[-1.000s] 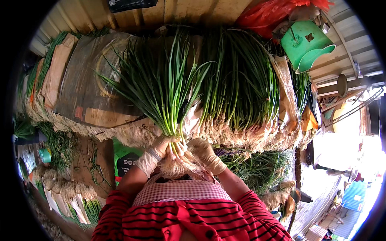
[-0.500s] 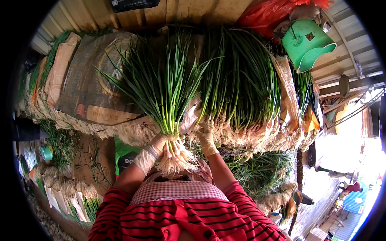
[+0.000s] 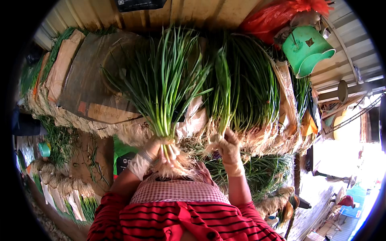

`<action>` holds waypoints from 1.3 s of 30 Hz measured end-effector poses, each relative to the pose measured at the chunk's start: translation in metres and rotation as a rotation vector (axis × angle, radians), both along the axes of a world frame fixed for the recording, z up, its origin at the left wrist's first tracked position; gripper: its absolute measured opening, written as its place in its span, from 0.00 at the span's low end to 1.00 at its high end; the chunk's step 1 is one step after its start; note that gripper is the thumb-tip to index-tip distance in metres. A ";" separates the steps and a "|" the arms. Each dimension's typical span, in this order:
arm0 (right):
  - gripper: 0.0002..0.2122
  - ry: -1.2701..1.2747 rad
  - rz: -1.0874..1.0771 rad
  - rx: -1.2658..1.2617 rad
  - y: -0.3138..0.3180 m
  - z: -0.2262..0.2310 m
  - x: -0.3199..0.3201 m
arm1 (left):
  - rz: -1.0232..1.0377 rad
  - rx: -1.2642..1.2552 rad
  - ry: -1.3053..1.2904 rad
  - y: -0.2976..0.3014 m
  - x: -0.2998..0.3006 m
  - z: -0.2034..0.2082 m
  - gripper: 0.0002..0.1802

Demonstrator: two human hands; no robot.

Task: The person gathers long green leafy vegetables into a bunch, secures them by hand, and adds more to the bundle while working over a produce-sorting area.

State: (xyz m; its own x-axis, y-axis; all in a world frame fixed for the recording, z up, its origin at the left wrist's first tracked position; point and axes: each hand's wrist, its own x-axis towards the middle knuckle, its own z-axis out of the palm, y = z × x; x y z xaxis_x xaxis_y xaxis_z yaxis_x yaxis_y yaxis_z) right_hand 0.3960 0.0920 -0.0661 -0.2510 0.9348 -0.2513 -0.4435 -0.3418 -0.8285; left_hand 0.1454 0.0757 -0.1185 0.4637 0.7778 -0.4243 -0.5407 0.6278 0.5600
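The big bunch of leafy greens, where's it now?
In the head view, just left of centre: the big bunch of leafy greens is in the left hand, roots toward the checkered cloth.

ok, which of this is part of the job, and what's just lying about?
Part of the job:
- left hand, closed around large rooted bunch
- right hand, holding smaller rooted bunch
- row of rooted greens, likely

Just lying about, apparently:
- green plastic container
- red plastic bag
- small teal object, left side
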 end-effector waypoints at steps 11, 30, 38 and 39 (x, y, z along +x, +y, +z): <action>0.14 -0.952 0.428 0.173 -0.016 -0.063 -0.056 | -0.082 -0.100 0.098 -0.001 0.020 -0.032 0.15; 0.08 -0.993 0.092 0.388 0.083 -0.087 -0.022 | 0.159 -0.234 -0.298 -0.008 0.006 0.001 0.19; 0.14 -0.707 0.477 0.758 0.063 -0.079 -0.061 | 0.105 -0.055 -0.679 0.000 -0.012 -0.018 0.19; 0.14 -0.747 0.568 0.885 0.030 -0.084 -0.046 | 0.099 -0.029 -0.638 0.002 -0.015 -0.017 0.19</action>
